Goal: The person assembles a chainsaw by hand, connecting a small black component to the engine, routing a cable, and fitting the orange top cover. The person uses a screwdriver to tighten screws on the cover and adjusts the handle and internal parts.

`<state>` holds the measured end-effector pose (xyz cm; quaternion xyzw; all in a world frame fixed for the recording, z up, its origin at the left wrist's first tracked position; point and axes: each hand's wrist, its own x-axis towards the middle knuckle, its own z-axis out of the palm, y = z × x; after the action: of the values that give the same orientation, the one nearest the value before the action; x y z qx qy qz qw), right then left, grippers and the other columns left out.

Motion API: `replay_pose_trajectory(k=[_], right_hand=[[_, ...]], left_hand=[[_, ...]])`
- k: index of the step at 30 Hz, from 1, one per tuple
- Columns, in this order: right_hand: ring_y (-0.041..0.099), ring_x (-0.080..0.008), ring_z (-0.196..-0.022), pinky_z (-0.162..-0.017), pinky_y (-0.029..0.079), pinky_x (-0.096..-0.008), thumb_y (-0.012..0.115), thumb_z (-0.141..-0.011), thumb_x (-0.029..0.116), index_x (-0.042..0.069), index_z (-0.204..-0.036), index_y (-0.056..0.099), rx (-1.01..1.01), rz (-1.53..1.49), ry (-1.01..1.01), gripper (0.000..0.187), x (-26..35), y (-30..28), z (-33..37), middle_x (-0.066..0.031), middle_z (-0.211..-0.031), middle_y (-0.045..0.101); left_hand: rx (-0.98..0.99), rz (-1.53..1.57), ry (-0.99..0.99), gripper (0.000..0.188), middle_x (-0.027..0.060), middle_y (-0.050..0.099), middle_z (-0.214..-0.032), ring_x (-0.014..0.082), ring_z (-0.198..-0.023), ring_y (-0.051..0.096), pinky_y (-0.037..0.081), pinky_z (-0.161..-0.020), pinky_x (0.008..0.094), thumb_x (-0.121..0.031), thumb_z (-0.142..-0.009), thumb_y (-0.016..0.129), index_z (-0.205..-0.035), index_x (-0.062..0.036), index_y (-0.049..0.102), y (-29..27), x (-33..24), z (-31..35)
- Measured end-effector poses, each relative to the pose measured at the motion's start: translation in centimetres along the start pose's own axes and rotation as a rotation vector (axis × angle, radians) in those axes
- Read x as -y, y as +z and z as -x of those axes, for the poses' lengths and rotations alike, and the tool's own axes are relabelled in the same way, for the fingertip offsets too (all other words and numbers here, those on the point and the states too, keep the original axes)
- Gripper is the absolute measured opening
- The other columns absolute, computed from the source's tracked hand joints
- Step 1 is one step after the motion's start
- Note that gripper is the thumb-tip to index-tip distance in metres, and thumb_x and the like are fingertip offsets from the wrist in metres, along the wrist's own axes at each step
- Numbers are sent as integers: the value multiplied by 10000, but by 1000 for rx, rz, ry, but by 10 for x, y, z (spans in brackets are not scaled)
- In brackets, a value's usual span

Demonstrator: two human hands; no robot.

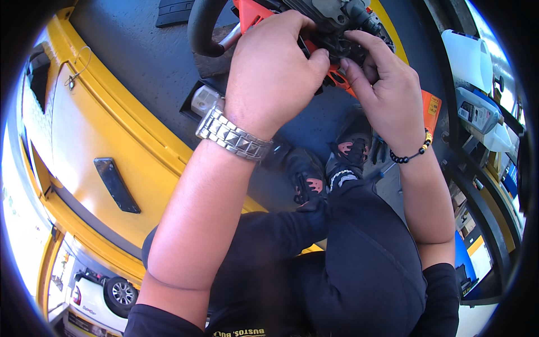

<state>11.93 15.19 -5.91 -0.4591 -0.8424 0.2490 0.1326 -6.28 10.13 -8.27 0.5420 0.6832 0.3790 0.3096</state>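
An orange and black machine that looks like a chainsaw [336,77], with its dark engine parts [337,17] bared, is at the top of the view. My left hand [275,64] is closed over its near side, the fingertips hidden behind the orange housing and the thumb bent toward the middle. From the right, my right hand [387,84] reaches in with curled fingers and thumb close together at the dark parts. Whatever small piece they grip is too dark to make out. A curved black handle [203,28] rises left of my left hand.
A black phone [117,185] lies on the yellow surface [149,185] at left. Beyond my left wrist sits a clear container in a black tray [188,101]. White and bluish jugs [469,59] stand at right by dark metal rails. My shoes [351,143] are below the machine.
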Motion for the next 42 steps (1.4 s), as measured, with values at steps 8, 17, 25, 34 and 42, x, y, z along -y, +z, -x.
replay_pose_trajectory(k=[8, 17, 25, 34, 42], right_hand=[[696, -302, -753, -656, 558, -390, 767, -889, 211, 110, -1099, 704, -69, 50, -164, 241, -20, 11, 1, -71, -907, 695], [693, -298, -728, -617, 544, -391, 754, -885, 170, 110, -1001, 689, -151, 88, -104, 146, -27, 14, 17, -66, -876, 699], [693, -288, -713, -627, 553, -366, 744, -885, 125, 85, -1022, 687, -234, 29, -26, 154, -38, 11, 33, -81, -869, 700], [679, -202, -677, -634, 535, -315, 708, -939, 79, -5, -999, 684, -218, -133, 403, 106, -78, -5, 146, -117, -834, 671], [689, -212, -712, -681, 553, -329, 706, -942, 123, -6, -1009, 700, -387, 143, 543, 146, -143, -38, 221, -116, -866, 685]], left_hand=[[100, -306, 44, 336, 181, 733, -937, 346, -881, 714, 560, -803, 421, -242, -821, 729, -1074, -20, 735, -7, -3, 0], [73, -249, 6, 222, 160, 687, -901, 374, -844, 677, 547, -794, 468, -208, -801, 752, -926, -30, 710, 3, 1, 2], [-54, -223, 185, 159, 105, 700, -960, 332, -903, 679, 531, -795, 446, -209, -833, 770, -916, -73, 754, 18, 3, 6], [-41, -394, 220, 159, 86, 701, -1010, 325, -909, 677, 509, -848, 466, -212, -856, 764, -839, -54, 765, 26, -2, 13], [-95, -553, 231, 159, 64, 701, -1030, 309, -937, 672, 498, -876, 465, -248, -858, 786, -872, -92, 752, 27, -7, 14]])
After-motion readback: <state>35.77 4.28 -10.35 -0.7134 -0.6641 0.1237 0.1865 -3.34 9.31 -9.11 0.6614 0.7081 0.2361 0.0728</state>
